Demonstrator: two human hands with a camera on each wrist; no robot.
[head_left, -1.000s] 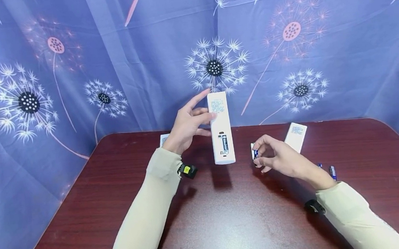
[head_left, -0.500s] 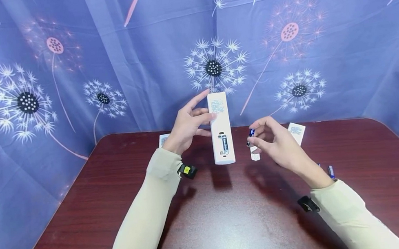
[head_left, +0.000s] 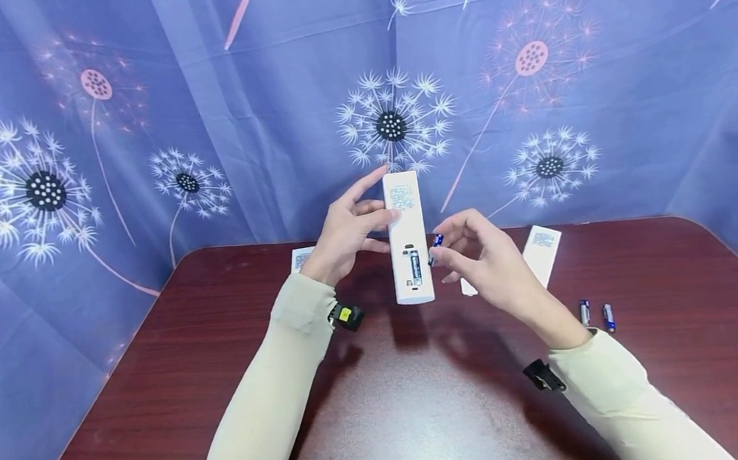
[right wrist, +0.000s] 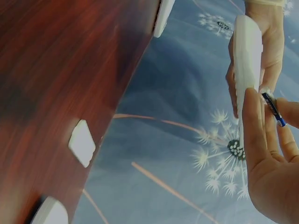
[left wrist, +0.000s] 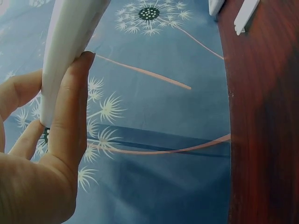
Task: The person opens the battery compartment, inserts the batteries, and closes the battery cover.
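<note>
In the head view, our left hand (head_left: 345, 234) grips a slim white plastic remote (head_left: 408, 237) upright at frame centre above the glossy wood table (head_left: 389, 410), its bay open with one cell inside. Our right hand (head_left: 482, 266) pinches a small blue battery (head_left: 437, 240) just right of it. Two batteries (head_left: 595, 313) lie at right.

In the left wrist view, thumb and fingers (left wrist: 70, 116) clasp the remote's (left wrist: 70, 46) smooth rounded body, upper left.

In the right wrist view, fingertips (right wrist: 252, 121) pinch the cylindrical battery (right wrist: 274, 108) beside the remote (right wrist: 246, 60), upper right.
</note>
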